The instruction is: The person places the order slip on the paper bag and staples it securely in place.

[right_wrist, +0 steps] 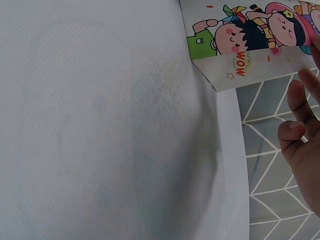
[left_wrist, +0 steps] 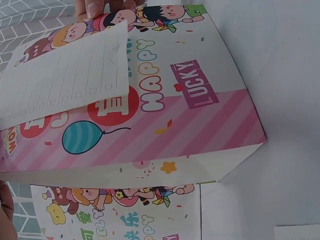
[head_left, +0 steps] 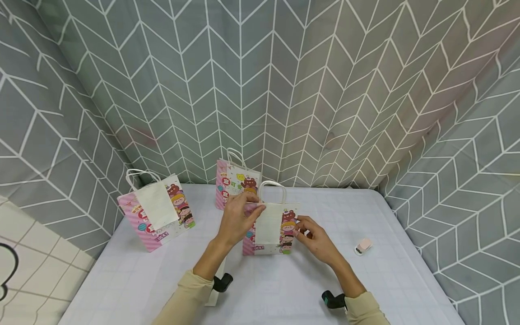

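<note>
A pink and white paper gift bag point(head_left: 252, 249) with cartoon figures stands upright between my hands, its white twisted handles up. Over its front hangs a white sheet of note paper point(head_left: 267, 228), ruled with lines and small boxes in the left wrist view; its lower edge stands off the bag. My left hand point(head_left: 237, 219) pinches the top left edge, thumb in front by the sheet's top. At the bag's right side, my right hand point(head_left: 317, 239) holds the edge between thumb and fingertips. Its other fingers point(right_wrist: 297, 100) are bent, off the bag.
A second gift bag point(head_left: 134, 225) with a white sheet on its front stands at the left. Behind my left hand is a third bag point(head_left: 222, 180). A small pink and white object point(head_left: 363, 246) lies to the right. White paper point(head_left: 213, 298) lies under my left forearm.
</note>
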A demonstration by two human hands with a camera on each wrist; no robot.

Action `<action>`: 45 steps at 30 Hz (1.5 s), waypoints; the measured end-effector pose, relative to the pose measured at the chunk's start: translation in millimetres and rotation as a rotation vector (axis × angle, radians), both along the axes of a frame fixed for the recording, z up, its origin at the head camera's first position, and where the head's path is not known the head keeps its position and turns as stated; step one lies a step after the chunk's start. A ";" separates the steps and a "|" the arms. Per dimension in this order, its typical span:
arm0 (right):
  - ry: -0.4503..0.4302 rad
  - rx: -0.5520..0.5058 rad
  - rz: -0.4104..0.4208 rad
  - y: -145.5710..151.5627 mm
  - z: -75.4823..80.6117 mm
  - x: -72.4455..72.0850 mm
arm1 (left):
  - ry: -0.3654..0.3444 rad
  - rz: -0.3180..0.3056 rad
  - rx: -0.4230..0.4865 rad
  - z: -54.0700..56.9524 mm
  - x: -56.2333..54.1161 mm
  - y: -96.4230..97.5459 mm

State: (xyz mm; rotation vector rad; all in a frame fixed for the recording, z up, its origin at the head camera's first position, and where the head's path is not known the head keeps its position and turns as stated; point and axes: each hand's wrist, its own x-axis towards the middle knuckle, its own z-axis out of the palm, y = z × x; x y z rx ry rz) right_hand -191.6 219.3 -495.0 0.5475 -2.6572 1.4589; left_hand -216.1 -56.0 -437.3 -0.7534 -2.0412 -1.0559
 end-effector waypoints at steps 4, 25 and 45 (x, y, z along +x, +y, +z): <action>0.002 0.001 0.007 -0.7 1.1 0.0 | -0.040 -0.006 0.025 -1.3 0.0 0.2; 0.088 -0.030 -0.067 -18.5 35.5 -8.8 | -0.136 -0.055 0.074 1.1 -1.5 -1.1; 0.337 -0.146 -0.044 -50.5 61.1 -21.3 | -0.181 -0.039 0.045 3.1 -0.1 -1.4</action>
